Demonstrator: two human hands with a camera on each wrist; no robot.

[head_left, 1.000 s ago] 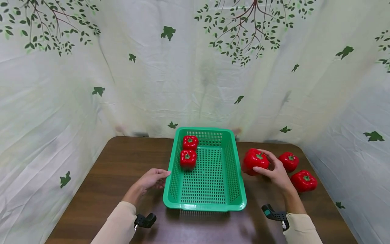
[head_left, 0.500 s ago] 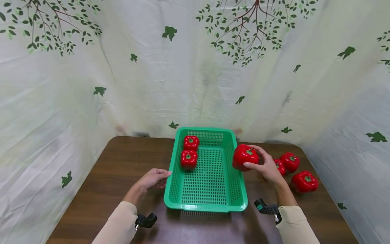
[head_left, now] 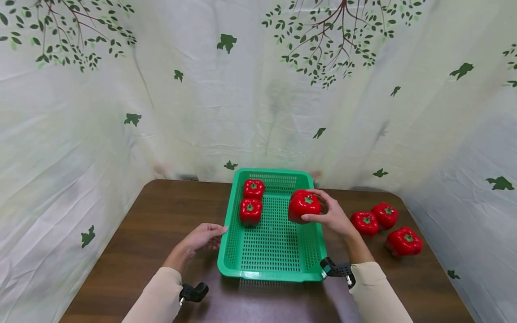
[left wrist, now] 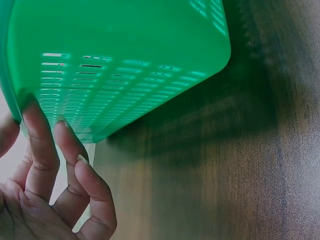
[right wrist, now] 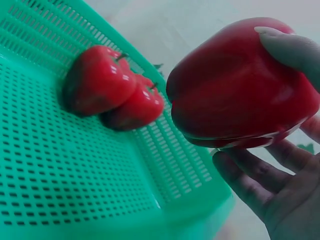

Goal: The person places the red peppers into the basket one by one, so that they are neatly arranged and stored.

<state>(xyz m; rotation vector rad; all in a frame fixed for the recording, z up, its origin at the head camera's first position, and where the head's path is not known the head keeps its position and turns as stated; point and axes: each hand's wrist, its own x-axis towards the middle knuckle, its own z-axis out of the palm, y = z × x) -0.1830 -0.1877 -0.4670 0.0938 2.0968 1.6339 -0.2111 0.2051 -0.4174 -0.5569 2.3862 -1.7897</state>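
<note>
A red bell pepper is gripped by my right hand, raised over the right side of a green plastic basket. In the right wrist view, thumb and fingers curve around the pepper from opposite sides. My left hand pinches the basket's left rim. The left wrist view shows the thumb and index finger at the rim, with the other fingers loosely bent below, beside the slotted wall. Inside the basket, two red bell peppers stand along the left wall, a far one and a nearer one.
Three more red bell peppers lie on the brown wooden table at the right: one nearest the basket, one behind it, one closer to the front. A white leaf-patterned curtain hangs around the table's back and sides.
My right hand has carried the pepper leftward from beside the basket to above its right part, uncovering another pepper on the table. My left hand has stayed at the rim.
</note>
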